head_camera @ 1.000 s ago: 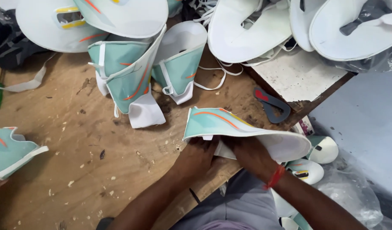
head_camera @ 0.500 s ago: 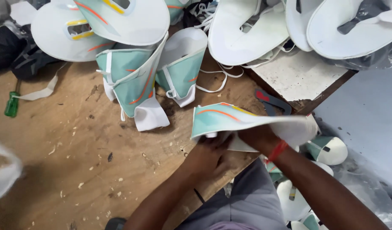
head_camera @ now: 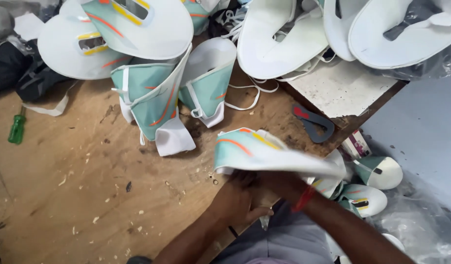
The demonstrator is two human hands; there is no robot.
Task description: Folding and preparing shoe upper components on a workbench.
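Take the wooden workbench (head_camera: 88, 195) as your landmark. At its near edge, both of your hands meet under one flat teal-and-white shaped piece (head_camera: 269, 154) with orange and yellow stripes, which is blurred in the picture. Your left hand (head_camera: 237, 200) sits below the piece's left part, fingers curled up against its underside, thumb pointing toward your body. Your right hand (head_camera: 284, 183) is mostly hidden beneath the piece; a red band (head_camera: 303, 198) circles that wrist. Both hands appear to grip the piece from underneath, though you cannot see the fingertips themselves. The piece hovers just over the bench's near edge, tilted slightly, its right end reaching past the edge.

Farther in on the bench, two folded teal cones (head_camera: 152, 98) stand side by side, touching, with white straps (head_camera: 250, 93) trailing from the right one. Behind them, at the bench's far side, lie stacked white oval pieces (head_camera: 117, 34) with cut-out slots. A green-handled screwdriver (head_camera: 16, 129) lies near the bench's left edge. A dark grey template with a red patch (head_camera: 311, 122) lies at the bench's right corner, next to a white board (head_camera: 340, 88). Off the bench's right edge, lower down, several finished teal-and-white pieces (head_camera: 377, 173) sit among clear plastic bags (head_camera: 421, 230). Wood chips are scattered over the bench top.
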